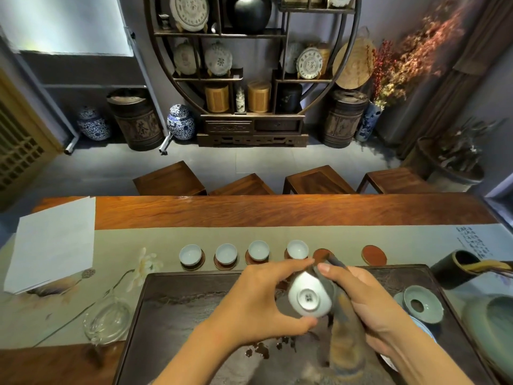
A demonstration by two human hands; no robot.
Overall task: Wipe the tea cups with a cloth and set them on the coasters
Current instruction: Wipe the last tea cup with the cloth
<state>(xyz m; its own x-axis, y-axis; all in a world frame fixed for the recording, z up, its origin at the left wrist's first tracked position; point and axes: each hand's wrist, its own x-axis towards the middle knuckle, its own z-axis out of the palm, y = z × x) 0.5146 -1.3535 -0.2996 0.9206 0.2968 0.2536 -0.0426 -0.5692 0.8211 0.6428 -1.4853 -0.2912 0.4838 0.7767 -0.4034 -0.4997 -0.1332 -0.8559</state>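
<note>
My left hand [258, 301] grips a pale celadon tea cup [309, 297] above the dark tea tray [194, 315], its foot turned toward me. My right hand [358, 298] holds a dark grey-brown cloth [344, 337] against the cup's right side, thumb on top; the cloth hangs down over the tray. Behind the tray, several pale cups, such as the leftmost cup [190, 254], stand upright on round brown coasters in a row. Two coasters lie bare: one [322, 254] partly hidden behind my fingers, one [374, 254] further right.
A glass pitcher [107, 320] stands left of the tray and a white paper sheet [52, 243] lies at far left. A celadon strainer on its stand [422, 304], a dark utensil holder [455, 270] and a green basin [491, 326] sit at right. Stools line the table's far edge.
</note>
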